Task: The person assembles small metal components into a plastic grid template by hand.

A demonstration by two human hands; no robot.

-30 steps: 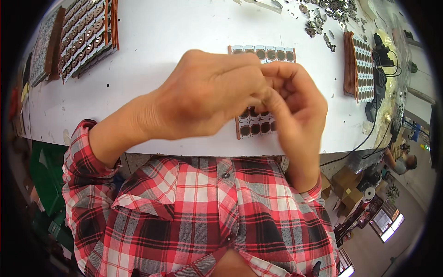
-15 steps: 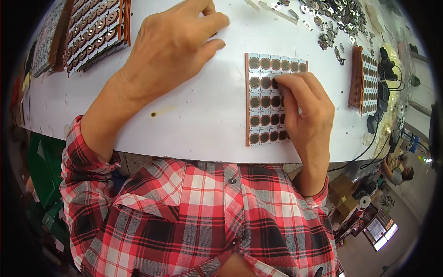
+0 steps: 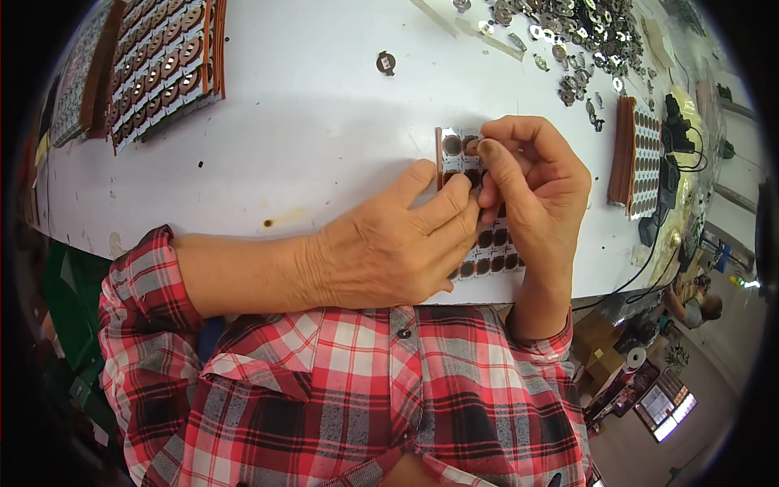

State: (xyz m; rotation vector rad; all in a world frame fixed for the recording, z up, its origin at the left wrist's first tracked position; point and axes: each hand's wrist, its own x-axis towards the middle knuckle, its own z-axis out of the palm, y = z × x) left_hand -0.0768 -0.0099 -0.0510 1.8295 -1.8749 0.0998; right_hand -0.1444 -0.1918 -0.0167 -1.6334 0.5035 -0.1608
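Step in hand, we judge: fitting disc into panel [image 3: 484, 243] lying at near edge of worktop [image 3: 324, 146]. Left hand [image 3: 389, 252] flat, pinning panel. Right hand [image 3: 531, 187] pinches small brown disc [image 3: 471, 147], possibly already seated. Next move needs squarely aligned press.

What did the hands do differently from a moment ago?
The left hand came back from the far left of the table and now presses on the panel of round brown parts. The right hand slid up to the panel's top end. The stacks and loose metal pieces stayed put.
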